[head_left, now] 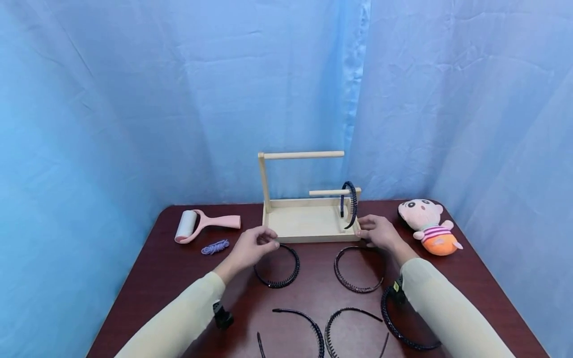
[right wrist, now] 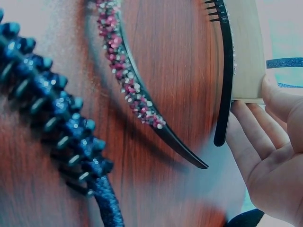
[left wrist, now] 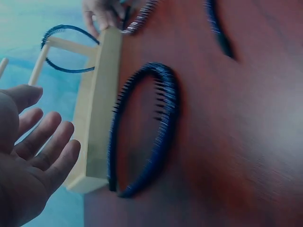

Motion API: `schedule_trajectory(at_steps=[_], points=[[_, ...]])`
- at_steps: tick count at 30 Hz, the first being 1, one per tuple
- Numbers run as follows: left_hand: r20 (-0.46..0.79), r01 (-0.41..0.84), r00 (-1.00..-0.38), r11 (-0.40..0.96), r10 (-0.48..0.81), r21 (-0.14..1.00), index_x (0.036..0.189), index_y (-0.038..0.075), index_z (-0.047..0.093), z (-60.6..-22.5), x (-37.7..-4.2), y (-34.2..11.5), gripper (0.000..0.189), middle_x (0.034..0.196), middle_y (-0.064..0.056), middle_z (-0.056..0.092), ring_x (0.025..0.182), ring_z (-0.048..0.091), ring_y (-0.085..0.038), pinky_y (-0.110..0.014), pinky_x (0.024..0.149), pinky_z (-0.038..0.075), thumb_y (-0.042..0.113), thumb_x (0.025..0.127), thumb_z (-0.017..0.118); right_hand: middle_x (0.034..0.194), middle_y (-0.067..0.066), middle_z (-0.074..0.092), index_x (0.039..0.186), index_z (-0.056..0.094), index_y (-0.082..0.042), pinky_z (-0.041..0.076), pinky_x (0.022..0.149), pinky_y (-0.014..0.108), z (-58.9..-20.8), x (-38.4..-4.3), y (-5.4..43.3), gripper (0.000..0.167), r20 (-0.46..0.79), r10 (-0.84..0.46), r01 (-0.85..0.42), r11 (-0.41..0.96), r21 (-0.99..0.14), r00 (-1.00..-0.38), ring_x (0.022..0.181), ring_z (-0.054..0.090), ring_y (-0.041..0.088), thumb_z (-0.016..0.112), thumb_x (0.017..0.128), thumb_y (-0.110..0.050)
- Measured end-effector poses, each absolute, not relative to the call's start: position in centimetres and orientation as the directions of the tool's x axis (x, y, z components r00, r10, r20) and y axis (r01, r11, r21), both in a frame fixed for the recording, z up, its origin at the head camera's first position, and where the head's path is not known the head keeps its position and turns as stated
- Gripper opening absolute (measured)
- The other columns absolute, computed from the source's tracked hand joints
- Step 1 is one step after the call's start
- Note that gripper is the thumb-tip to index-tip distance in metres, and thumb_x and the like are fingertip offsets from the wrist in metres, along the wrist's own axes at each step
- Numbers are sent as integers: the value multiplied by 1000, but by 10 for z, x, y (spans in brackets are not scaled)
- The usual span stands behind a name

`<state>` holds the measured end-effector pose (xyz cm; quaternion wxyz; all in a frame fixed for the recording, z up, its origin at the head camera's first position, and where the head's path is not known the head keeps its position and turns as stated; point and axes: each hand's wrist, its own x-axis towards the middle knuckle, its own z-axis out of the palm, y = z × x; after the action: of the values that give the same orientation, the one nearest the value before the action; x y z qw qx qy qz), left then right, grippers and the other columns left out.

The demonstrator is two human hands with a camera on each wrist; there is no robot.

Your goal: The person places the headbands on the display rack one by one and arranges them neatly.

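A light wooden stand (head_left: pixel 313 238) has a shallow tray base, a tall bar and a short peg. From the short peg hangs a dark toothed headband (head_left: pixel 353 201). My left hand (head_left: pixel 250 246), loosely bent and holding nothing, hovers by the tray's front left corner; its fingers (left wrist: pixel 52 146) are spread apart in the left wrist view. At the opposite front corner, my right hand (head_left: pixel 380 233) touches the tray with thumb and nearly straight fingers (right wrist: pixel 248 130). A dark blue headband (left wrist: pixel 168 109) lies in front of the tray, under the left hand. Another headband (head_left: pixel 351 287) lies below the right hand.
More headbands lie nearer me, including one with pink and silver beads (right wrist: pixel 118 66) and a glittery blue one (right wrist: pixel 61 104). A pink lint roller (head_left: pixel 208 222) and a purple cord bundle (head_left: pixel 215 247) lie left. A plush toy (head_left: pixel 429 228) lies right. Blue curtains (head_left: pixel 224 99) surround the table.
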<state>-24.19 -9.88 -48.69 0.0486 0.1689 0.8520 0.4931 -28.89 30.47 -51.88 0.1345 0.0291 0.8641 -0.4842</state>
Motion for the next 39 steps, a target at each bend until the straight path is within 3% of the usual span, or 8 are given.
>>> schedule_trajectory(at_steps=[4, 13, 21, 39], points=[[63, 247, -917, 435, 395, 866, 109, 9, 73, -498, -225, -109, 21, 95, -4, 74, 85, 68, -15, -29, 76, 56, 15, 90, 79, 144, 28, 56, 148, 50, 1, 62, 82, 46, -518, -289, 304, 51, -264, -74, 185, 534, -825, -962, 120, 65, 37, 67, 101, -13], [27, 265, -883, 449, 469, 853, 119, 6, 71, -518, -202, -113, 30, 113, -15, 71, 99, 68, -23, -29, 84, 57, 15, 91, 79, 142, 28, 57, 147, 52, 0, 61, 82, 48, -521, -289, 305, 52, -249, -75, 174, 526, -832, -966, 119, 66, 37, 69, 100, -13], [11, 311, -859, 506, 512, 804, 120, 6, 71, -526, -199, -116, 33, 112, -8, 73, 101, 68, -23, -41, 87, 57, 15, 90, 80, 142, 28, 58, 148, 52, -1, 62, 82, 47, -523, -290, 305, 52, -255, -62, 185, 530, -827, -965, 121, 65, 38, 69, 100, -13], [-2, 404, -836, 617, 549, 676, 110, 14, 75, -539, -198, -113, 30, 99, 6, 74, 95, 67, -11, -34, 89, 55, 18, 82, 87, 142, 28, 58, 147, 53, -2, 62, 80, 45, -524, -290, 306, 52, -251, -69, 181, 513, -839, -965, 117, 67, 33, 70, 99, -14]])
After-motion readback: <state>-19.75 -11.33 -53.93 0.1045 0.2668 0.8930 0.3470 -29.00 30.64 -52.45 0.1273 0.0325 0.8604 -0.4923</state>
